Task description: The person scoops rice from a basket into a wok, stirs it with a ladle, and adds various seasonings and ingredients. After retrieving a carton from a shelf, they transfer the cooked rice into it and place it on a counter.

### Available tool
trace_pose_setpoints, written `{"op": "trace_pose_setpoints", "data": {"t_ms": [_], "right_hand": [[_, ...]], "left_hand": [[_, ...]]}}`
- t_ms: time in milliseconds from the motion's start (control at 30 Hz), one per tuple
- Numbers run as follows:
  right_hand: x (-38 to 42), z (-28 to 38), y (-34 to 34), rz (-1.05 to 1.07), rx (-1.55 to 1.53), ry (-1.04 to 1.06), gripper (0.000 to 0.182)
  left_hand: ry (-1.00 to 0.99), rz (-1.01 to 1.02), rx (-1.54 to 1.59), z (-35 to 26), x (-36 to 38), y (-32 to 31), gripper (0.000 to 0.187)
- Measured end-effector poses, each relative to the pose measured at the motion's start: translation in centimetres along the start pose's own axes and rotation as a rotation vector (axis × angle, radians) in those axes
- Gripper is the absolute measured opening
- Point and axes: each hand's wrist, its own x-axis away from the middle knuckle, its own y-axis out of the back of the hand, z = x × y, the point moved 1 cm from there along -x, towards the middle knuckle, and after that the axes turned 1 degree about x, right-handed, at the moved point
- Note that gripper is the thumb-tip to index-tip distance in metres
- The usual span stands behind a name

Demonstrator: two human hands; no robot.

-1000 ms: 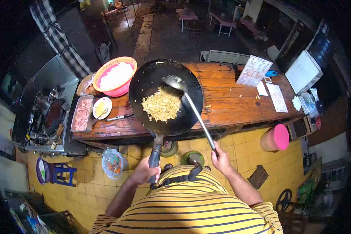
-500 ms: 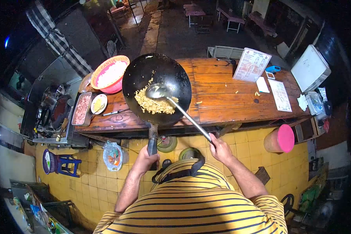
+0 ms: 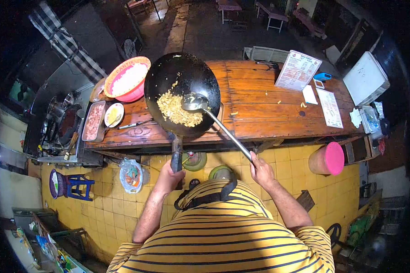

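My left hand is wrapped round the handle of a black wok, tilted over the near side of the wooden counter. Inside the wok lies a heap of fried rice, with stray grains up its wall. In my right hand is the long metal handle of a ladle. The ladle's bowl rests at the right part of the rice, and its shaft crosses the wok's right rim. The edge of something pale, perhaps a plate, peeks out beneath the wok's right side.
On the wooden counter, a pink basin of white rice, a tray of pinkish pieces and a small bowl stand left. A menu stand is right. Below are a pink-lidded bin and a blue stool.
The wok has risen slightly and tips more towards me. The ladle's bowl has shifted right across the rice, and my right hand has moved slightly right. Both grips stay the same.
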Motion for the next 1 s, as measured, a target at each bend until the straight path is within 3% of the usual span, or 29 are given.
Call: {"op": "trace_pose_setpoints", "data": {"t_ms": [100, 200, 400, 533, 600, 800, 900, 1000], "right_hand": [[0.5, -0.4, 0.2, -0.006, 0.051, -0.010, 0.054], [1.0, -0.9, 0.7, -0.016, 0.087, -0.025, 0.052], [2.6, -2.6, 2.2, -0.003, 0.163, -0.052, 0.053], [3.2, -3.3, 3.9, -0.030, 0.208, -0.062, 0.054], [3.5, -4.3, 4.5, -0.043, 0.227, -0.049, 0.054], [3.7, -6.2, 6.2, -0.080, 0.264, -0.003, 0.055], [3.3, -5.3, 5.9, -0.087, 0.228, -0.006, 0.055], [2.3, -3.3, 4.0, -0.128, 0.082, -0.029, 0.053]], "left_hand": [[0.092, 0.024, 0.090, -1.0, 0.0, 0.0, 0.016], [0.033, 0.063, 0.199, -0.2, -0.5, 0.2, 0.016], [0.030, -0.017, 0.020, -2.1, 0.1, 0.0, 0.017], [0.115, -0.027, 0.162, -0.6, -0.6, -0.6, 0.018], [-0.037, -0.034, -0.013, -1.4, -0.2, -0.8, 0.017], [0.088, -0.102, -0.007, 0.0, -0.5, -1.9, 0.020], [-0.005, -0.151, -0.215, -1.5, 0.4, -2.3, 0.021], [0.013, -0.170, -0.177, -0.9, 0.4, -2.9, 0.022]]}}
